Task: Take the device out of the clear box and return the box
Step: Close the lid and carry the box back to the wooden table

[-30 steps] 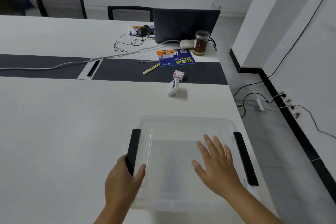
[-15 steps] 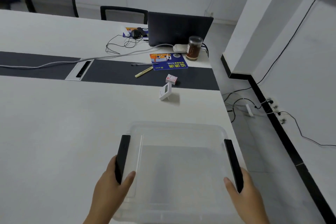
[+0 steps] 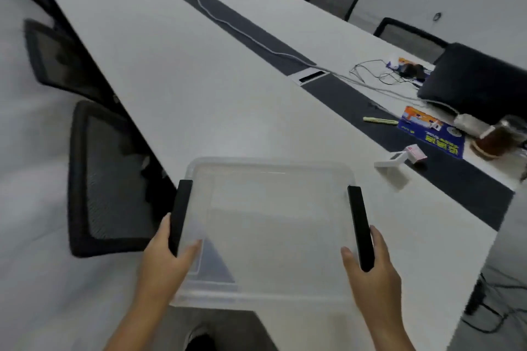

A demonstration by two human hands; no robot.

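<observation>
The clear box (image 3: 271, 225), lidded and with a black latch on each side, is held over the white table's near edge. My left hand (image 3: 166, 262) grips its left latch, thumb on the lid. My right hand (image 3: 373, 268) grips the right latch the same way. Nothing shows through the box's lid. The small white device (image 3: 392, 161) stands propped on the table to the right, beyond the box and apart from it.
A black mesh chair (image 3: 108, 179) stands at the table's left side, close to the box. At the right lie a small red-white carton (image 3: 415, 152), a blue booklet (image 3: 430, 131), a jar (image 3: 497, 137), a yellow pen (image 3: 379, 120), a closed laptop (image 3: 479, 85) and cables.
My right hand went from lying flat on the lid to gripping the right latch. The view swung left, and the box now hangs partly past the table's near edge.
</observation>
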